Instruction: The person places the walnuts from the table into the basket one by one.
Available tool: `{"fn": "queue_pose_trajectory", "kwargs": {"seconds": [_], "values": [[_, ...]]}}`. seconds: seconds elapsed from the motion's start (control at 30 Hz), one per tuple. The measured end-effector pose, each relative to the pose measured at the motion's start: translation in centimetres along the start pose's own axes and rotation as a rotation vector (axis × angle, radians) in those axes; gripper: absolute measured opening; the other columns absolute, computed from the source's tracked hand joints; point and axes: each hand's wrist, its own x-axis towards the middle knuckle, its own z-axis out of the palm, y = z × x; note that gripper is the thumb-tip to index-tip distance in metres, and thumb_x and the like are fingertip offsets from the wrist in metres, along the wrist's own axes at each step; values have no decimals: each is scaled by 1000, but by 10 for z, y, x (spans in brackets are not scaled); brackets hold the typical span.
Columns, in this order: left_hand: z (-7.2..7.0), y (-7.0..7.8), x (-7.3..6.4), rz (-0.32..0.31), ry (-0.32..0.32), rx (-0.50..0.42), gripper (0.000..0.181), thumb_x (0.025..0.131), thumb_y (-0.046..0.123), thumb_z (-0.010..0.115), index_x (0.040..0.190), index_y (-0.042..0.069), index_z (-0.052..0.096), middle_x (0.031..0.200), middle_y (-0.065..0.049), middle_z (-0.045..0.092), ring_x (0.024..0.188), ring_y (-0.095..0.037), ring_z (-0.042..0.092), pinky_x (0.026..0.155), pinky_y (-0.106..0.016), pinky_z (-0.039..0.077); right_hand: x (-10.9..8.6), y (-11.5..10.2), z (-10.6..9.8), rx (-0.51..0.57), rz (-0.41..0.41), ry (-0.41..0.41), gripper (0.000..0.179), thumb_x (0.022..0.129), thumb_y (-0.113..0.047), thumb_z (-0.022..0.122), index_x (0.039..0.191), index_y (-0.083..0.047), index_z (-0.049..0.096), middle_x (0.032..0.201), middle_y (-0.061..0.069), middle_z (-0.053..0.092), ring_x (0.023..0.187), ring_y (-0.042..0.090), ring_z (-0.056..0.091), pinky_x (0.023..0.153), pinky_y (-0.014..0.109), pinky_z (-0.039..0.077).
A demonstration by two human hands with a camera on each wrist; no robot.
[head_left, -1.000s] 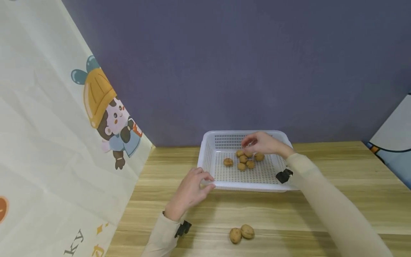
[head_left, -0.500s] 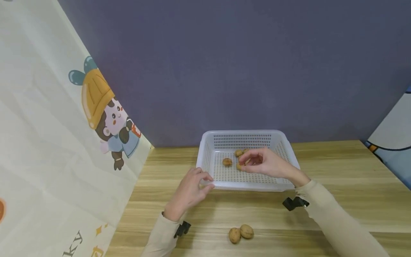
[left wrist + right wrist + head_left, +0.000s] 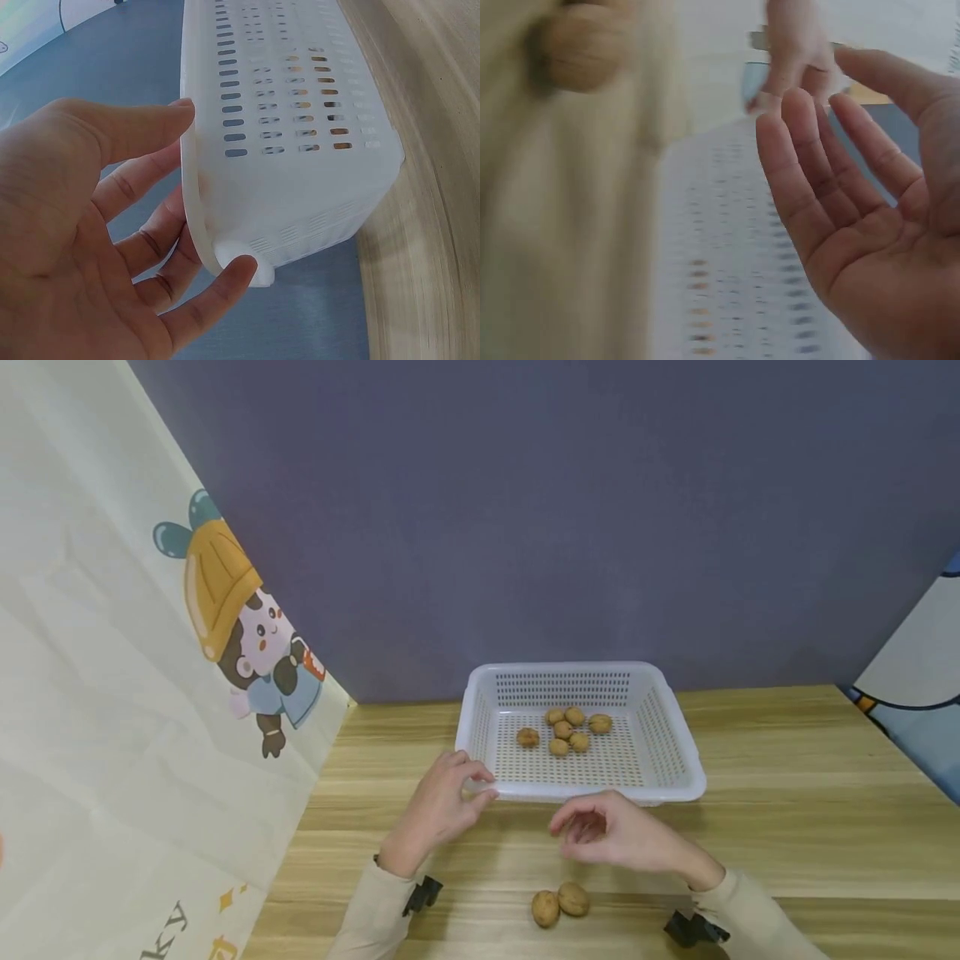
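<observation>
A white perforated plastic basket (image 3: 660,793) stands on the table with several walnuts (image 3: 563,730) lying loose on its bottom. At its front left corner my left hand (image 3: 441,806) pinches the rim. In the left wrist view the thumb (image 3: 142,127) lies on the outer side of the basket wall (image 3: 300,184), the other fingers behind the rim. My right hand (image 3: 626,835) hovers in front of the basket, fingers loosely bent and holding nothing. Two walnuts, one on the left (image 3: 545,909) and one on the right (image 3: 573,899), touch each other on the table below it.
Behind the basket rises a dark blue-grey panel (image 3: 562,527). The wood-grain table (image 3: 787,777) extends to both sides. A pale sheet with a printed cartoon figure (image 3: 225,593) hangs at the left, and another printed sheet (image 3: 915,652) shows at the far right.
My right hand has drawn back from above the walnuts in the basket, over its front rim, toward the two walnuts on the table. The left hand stays at the rim.
</observation>
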Motion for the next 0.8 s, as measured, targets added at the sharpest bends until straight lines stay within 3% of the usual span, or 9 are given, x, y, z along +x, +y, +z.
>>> {"fn": "queue_pose_trajectory", "kwargs": {"seconds": [0.27,0.57,0.8], "values": [[0,0,-1,3,7,-7,15,92,26,82,102,16,78,98,3,67,99,-17,59,88,-37,55,-13,27,21,-23,-36,-23,20,94,-17,81,111,-9,75,91,-7,76,79,1,70,69,27,63],[1,0,-2,8,-7,-8,16,93,25,81,105,15,78,103,1,69,101,-17,60,89,-38,55,-27,50,27,81,51,-153,40,91,-17,84,127,-7,70,107,9,74,75,-1,61,57,19,53],[0,0,-1,1,-6,-6,16,93,25,81,105,16,78,105,1,69,103,-18,60,91,-40,55,-30,54,25,56,65,-221,44,88,-19,87,128,-12,70,103,-5,69,71,-6,55,57,16,50]]}}
